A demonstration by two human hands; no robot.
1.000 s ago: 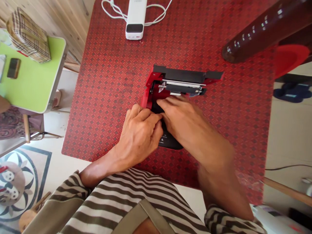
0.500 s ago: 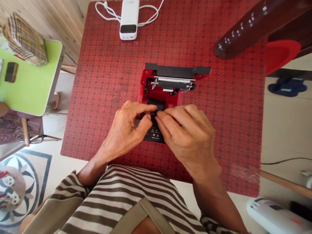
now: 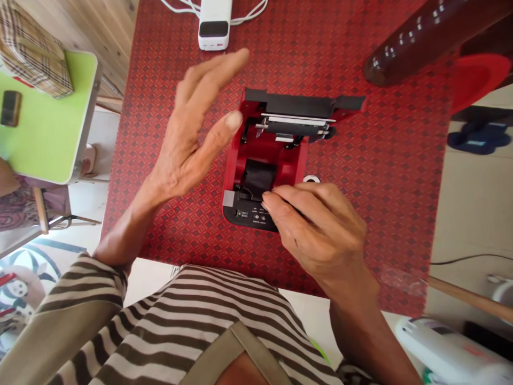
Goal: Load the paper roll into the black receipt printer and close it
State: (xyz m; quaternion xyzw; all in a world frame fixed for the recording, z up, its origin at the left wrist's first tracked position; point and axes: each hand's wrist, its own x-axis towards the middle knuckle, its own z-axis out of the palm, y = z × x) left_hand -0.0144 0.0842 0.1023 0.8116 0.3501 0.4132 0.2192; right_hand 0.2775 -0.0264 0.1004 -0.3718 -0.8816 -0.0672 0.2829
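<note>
A small red and black printer (image 3: pixel 296 160) sits on the table with its lid (image 3: pixel 296 106) raised away from me. Inside its red bay lies a black ribbon (image 3: pixel 259 177), its near edge by the front panel. My right hand (image 3: pixel 320 224) is closed at the printer's front right, thumb and forefinger pinching the ribbon's near edge; the fingers partly hide the grip. Off to the printer's left, my left hand (image 3: pixel 196 125) is raised, empty, with fingers stretched and thumb apart. A white ring-shaped piece (image 3: pixel 311 178) shows just behind my right hand, beside the printer.
At the table's back is a white power bank (image 3: pixel 214 32) with a white cable (image 3: pixel 250 16). A dark brown cylinder (image 3: pixel 404 48) reaches in from the back right, near a red round stool (image 3: pixel 481 80). On the left, a green table (image 3: pixel 52 144) bears a plaid bag (image 3: pixel 38 53) and a phone (image 3: pixel 10 108).
My left hand has left the printer bay, moving up and left, and its fingers have spread. My right hand stays at the bay's front. More of the ribbon and front panel shows.
</note>
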